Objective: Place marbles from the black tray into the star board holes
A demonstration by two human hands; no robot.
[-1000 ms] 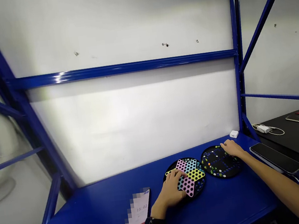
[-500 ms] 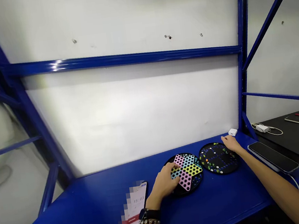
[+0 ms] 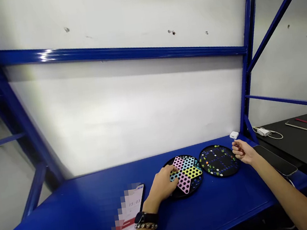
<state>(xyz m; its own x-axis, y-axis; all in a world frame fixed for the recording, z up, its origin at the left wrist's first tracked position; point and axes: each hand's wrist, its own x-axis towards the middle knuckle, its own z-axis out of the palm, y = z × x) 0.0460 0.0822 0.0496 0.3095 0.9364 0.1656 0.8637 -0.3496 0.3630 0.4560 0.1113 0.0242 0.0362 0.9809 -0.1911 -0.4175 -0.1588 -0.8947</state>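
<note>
A star-shaped Chinese checkers board (image 3: 184, 182) in pink, blue and yellow, full of dark holes, lies over a round black base (image 3: 199, 184). My left hand (image 3: 162, 183) is at the board's left side, thumb and fingers bent around its blue point. To the right, a round black tray (image 3: 218, 161) holds several glass marbles, mostly green and white with an orange one. My right hand (image 3: 243, 152) hovers by this tray's right rim, its fingers curled in. Whatever those fingers hold is too small to make out.
A phone (image 3: 130, 216) showing 15:03 lies left of my left forearm. Another phone (image 3: 275, 159) is partly behind my right forearm. A small white case (image 3: 234, 135) stands near the wall. Blue metal posts (image 3: 245, 91) frame the blue shelf (image 3: 96, 198).
My right hand has drawn back from the far right rim of the marble tray, and its palm side with curled fingers now shows. The left hand stays on the board. The view has shifted slightly.
</note>
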